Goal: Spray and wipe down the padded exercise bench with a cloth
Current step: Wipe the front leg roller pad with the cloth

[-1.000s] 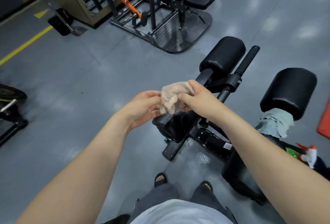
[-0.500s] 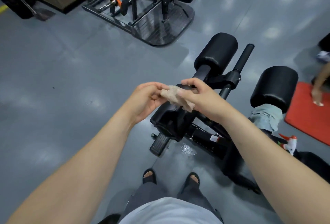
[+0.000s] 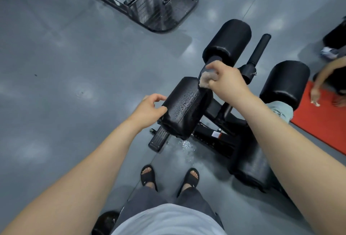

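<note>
The black exercise bench stands in front of me with a rectangular pad (image 3: 184, 106) covered in water droplets. My right hand (image 3: 225, 80) grips a bunched beige cloth (image 3: 208, 79) and holds it against the pad's far right corner. My left hand (image 3: 149, 108) rests at the pad's left edge, thumb touching it, fingers loosely curled and holding nothing. Two black roller pads sit beyond, one behind the hand (image 3: 229, 41) and one to the right (image 3: 286, 83). No spray bottle is in view.
A light blue cloth (image 3: 280, 110) lies under the right roller. Water glistens on the grey floor (image 3: 185, 146) below the pad. A red mat (image 3: 322, 117) lies at right, where another person's hand (image 3: 315, 94) reaches. A black machine platform (image 3: 157, 4) stands behind. My sandalled feet (image 3: 169, 175) are close to the bench base.
My hands have separated: the left let go of the cloth and dropped to the pad's left edge, while the right carried the cloth down onto the pad's far corner. The view tilted downward.
</note>
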The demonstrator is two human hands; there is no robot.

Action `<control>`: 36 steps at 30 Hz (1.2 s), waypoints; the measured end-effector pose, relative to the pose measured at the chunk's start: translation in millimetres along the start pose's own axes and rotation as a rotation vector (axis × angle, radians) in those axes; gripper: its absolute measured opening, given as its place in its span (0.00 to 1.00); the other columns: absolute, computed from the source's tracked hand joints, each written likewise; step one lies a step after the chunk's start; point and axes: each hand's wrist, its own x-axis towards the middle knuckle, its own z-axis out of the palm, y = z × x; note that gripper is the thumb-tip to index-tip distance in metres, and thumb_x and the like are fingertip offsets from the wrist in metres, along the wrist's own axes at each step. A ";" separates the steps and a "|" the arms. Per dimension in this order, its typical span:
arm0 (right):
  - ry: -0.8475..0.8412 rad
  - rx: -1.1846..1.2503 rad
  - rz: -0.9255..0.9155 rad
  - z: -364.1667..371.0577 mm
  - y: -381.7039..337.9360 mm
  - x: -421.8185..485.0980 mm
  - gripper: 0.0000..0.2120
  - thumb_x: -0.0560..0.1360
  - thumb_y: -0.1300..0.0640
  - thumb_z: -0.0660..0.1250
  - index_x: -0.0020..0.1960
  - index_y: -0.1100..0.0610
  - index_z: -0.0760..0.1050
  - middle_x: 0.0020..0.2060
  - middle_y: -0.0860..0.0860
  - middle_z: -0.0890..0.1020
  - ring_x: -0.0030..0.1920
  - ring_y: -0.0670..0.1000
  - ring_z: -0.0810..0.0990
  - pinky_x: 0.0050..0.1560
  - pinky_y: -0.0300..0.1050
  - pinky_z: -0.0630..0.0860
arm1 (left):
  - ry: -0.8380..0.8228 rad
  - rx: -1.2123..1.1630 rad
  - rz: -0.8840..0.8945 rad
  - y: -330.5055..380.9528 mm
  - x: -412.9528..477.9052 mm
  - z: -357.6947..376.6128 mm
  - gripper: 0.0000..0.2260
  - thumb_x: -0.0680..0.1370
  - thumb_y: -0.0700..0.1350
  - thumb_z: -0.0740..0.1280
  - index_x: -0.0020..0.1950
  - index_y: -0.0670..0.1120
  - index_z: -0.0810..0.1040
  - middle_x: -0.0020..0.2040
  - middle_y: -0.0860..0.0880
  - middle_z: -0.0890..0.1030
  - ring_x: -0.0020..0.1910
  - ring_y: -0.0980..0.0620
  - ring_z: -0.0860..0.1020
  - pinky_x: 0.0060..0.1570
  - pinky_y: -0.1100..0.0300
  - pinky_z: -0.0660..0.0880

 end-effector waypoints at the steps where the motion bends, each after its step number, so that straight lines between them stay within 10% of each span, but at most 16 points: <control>1: 0.011 -0.048 -0.034 5.3 2.3 4.6 0.18 0.76 0.65 0.61 0.62 0.52 0.78 0.44 0.45 0.81 0.48 0.46 0.80 0.41 0.29 0.69 | -0.014 0.021 -0.003 -4.1 -0.5 0.5 0.12 0.78 0.49 0.68 0.56 0.65 0.74 0.67 0.53 0.71 0.64 0.52 0.73 0.67 0.52 0.71; 9: -0.008 -0.235 -0.128 43.3 6.7 6.8 0.13 0.75 0.70 0.59 0.53 0.66 0.80 0.52 0.64 0.82 0.53 0.65 0.80 0.55 0.60 0.77 | -0.029 -0.092 -0.063 -14.4 -0.9 4.5 0.10 0.77 0.50 0.69 0.55 0.65 0.78 0.61 0.55 0.80 0.53 0.53 0.82 0.63 0.55 0.75; 20: -0.117 -0.169 -0.216 69.2 -9.6 -29.3 0.19 0.69 0.70 0.56 0.51 0.63 0.81 0.49 0.60 0.81 0.50 0.64 0.82 0.52 0.58 0.81 | 0.003 -0.150 -0.064 -15.4 -2.5 9.4 0.14 0.79 0.48 0.68 0.64 0.58 0.79 0.61 0.56 0.80 0.49 0.55 0.81 0.46 0.62 0.72; 26: -0.116 -0.033 -0.162 41.4 -10.8 -24.3 0.20 0.74 0.70 0.59 0.56 0.56 0.84 0.50 0.51 0.81 0.51 0.48 0.81 0.51 0.26 0.68 | 0.006 -0.169 -0.059 -16.3 -3.2 10.5 0.14 0.80 0.48 0.67 0.65 0.58 0.79 0.61 0.57 0.80 0.49 0.59 0.80 0.46 0.64 0.72; 36: -0.061 -0.110 -0.272 60.6 2.6 -19.6 0.09 0.77 0.65 0.62 0.51 0.62 0.81 0.47 0.59 0.76 0.52 0.63 0.78 0.56 0.57 0.78 | 0.017 -0.190 -0.066 -21.1 -4.2 12.0 0.13 0.80 0.49 0.68 0.64 0.59 0.80 0.59 0.60 0.80 0.47 0.63 0.80 0.47 0.64 0.73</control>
